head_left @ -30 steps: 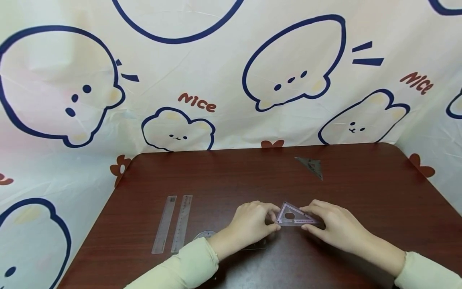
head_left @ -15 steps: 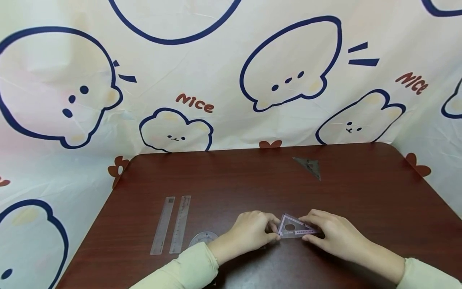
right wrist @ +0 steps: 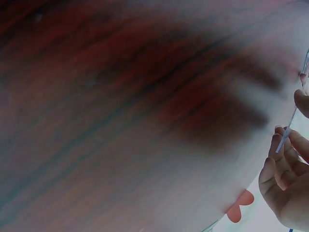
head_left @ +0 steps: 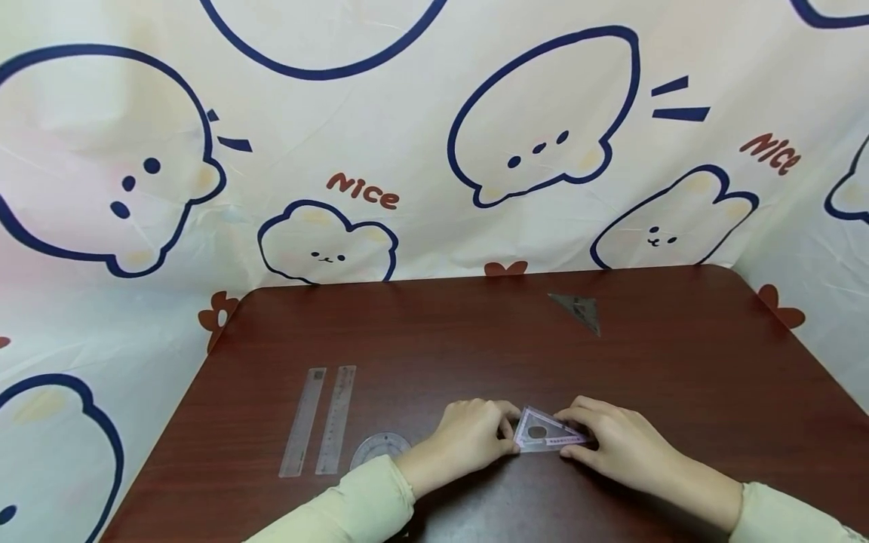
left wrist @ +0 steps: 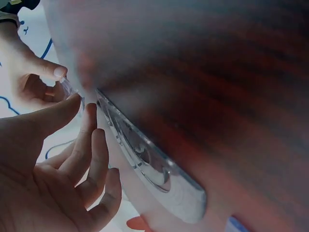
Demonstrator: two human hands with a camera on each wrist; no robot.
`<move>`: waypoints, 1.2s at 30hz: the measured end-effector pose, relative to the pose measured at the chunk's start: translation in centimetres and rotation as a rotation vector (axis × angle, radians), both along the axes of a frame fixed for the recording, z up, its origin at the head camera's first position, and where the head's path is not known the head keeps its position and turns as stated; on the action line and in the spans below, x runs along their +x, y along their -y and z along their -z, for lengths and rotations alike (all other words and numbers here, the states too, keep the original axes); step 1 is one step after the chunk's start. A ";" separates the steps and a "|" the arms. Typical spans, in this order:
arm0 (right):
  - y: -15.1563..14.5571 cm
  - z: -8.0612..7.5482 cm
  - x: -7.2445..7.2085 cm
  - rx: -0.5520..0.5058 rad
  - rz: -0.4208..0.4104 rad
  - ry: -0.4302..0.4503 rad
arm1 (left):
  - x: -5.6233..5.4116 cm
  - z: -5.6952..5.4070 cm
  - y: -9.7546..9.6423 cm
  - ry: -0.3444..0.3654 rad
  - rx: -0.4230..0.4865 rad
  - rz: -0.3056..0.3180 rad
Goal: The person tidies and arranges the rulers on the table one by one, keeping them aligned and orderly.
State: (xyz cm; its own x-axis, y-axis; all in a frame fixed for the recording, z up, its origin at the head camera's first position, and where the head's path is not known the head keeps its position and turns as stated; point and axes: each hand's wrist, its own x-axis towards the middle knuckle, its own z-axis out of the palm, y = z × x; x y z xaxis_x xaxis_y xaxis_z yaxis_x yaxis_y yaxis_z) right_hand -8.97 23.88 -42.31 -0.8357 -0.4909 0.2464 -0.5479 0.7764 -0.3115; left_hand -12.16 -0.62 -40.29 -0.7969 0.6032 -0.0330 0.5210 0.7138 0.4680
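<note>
Both hands hold a clear triangular set square (head_left: pixel 555 431) with purplish edging, just above the table in the head view. My left hand (head_left: pixel 471 436) pinches its left end between thumb and fingers. At the pointed right end, my right hand (head_left: pixel 621 441) grips it the same way. A clear protractor (head_left: pixel 380 445) lies partly hidden behind the left forearm; in the left wrist view the protractor (left wrist: pixel 186 195) appears below the left hand (left wrist: pixel 58 179). The right wrist view catches a thin edge of the set square (right wrist: pixel 287 131) at the fingers of the right hand (right wrist: pixel 294 198).
Two clear rulers, a left ruler (head_left: pixel 302 424) and a right ruler (head_left: pixel 336 421), lie side by side on the table's left. A dark-looking set square (head_left: pixel 581 311) lies toward the back. The brown table (head_left: pixel 421 324) meets a patterned cloth (head_left: pixel 434 166) behind it.
Both hands have brought the set square closer to the person, keeping their pinch on it. More of the protractor shows beside the left forearm. The head view has shifted slightly.
</note>
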 end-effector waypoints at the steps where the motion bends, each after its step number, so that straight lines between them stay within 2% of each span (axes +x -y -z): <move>1: 0.1 0.0 0.0 0.002 0.001 0.002 | 0.0 0.0 0.0 -0.004 -0.006 0.000; 8: 0.3 0.4 0.1 -0.031 0.017 0.055 | 0.1 0.0 0.2 -0.008 -0.020 0.003; 17: 0.4 0.3 0.0 -0.062 -0.001 0.115 | -0.1 0.5 0.2 -0.008 -0.030 0.008; 36: 0.1 0.5 -0.2 -0.056 0.010 0.069 | -0.1 0.4 0.0 -0.004 -0.029 0.004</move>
